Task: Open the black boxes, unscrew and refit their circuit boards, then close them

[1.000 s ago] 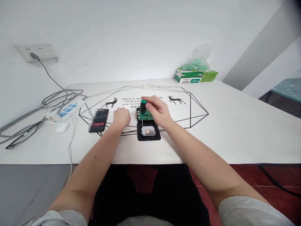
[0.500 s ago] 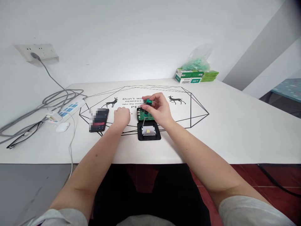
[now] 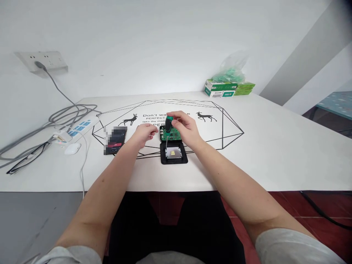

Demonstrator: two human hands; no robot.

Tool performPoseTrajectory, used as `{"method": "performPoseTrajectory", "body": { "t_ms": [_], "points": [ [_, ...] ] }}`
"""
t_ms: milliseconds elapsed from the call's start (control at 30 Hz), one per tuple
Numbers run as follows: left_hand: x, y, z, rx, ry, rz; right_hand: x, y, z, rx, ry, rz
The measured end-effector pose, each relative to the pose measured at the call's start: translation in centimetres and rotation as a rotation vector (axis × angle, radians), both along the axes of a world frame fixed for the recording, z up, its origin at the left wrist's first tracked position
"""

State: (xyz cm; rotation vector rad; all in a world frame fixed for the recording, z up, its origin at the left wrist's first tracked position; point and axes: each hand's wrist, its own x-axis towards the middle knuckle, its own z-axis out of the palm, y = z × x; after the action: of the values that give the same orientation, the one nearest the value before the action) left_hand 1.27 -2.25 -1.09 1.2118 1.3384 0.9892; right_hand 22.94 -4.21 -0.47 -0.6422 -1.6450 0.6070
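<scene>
A green and black screwdriver [image 3: 169, 125] is in the fingers of my right hand [image 3: 186, 126], its metal shaft pointing down toward the hinge side of an opened device. The tip stands over the upper left of the black cover [image 3: 162, 158], which holds a silver metal plate [image 3: 169, 151] with a yellowish pad. Behind it lies the green circuit board [image 3: 176, 137] in a black case, partly covered by my right hand. Just left of the board, my left hand [image 3: 145, 134] hovers with its fingers curled in. I see nothing in it.
A phone [image 3: 117, 141] lies left of my left forearm. Farther left are a power strip [image 3: 81, 128], looped grey cables [image 3: 62, 113], a white earbud case [image 3: 72, 149] and glasses [image 3: 27, 157]. Green and white boxes [image 3: 220, 88] with a plastic bag [image 3: 232, 71] stand against the wall.
The screwdriver has tilted more upright, and its shaft has shifted slightly left. My left hand has turned from a fist on the table to curled fingers nearer the board.
</scene>
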Motion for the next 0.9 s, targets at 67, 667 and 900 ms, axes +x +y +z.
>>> {"method": "performPoseTrajectory", "body": {
  "t_ms": [67,667,900],
  "points": [
    [0.1,0.0,0.2,-0.024,-0.09,-0.008,0.0,0.0,0.0,-0.003,-0.001,0.002],
    [0.3,-0.7,0.4,-0.242,-0.393,-0.116,-1.0,0.3,-0.9,-0.09,0.209,0.113],
    [0.2,-0.5,0.2,-0.234,-0.404,-0.113,-0.4,-0.6,-0.5,-0.026,0.074,0.136]
  ]
}}
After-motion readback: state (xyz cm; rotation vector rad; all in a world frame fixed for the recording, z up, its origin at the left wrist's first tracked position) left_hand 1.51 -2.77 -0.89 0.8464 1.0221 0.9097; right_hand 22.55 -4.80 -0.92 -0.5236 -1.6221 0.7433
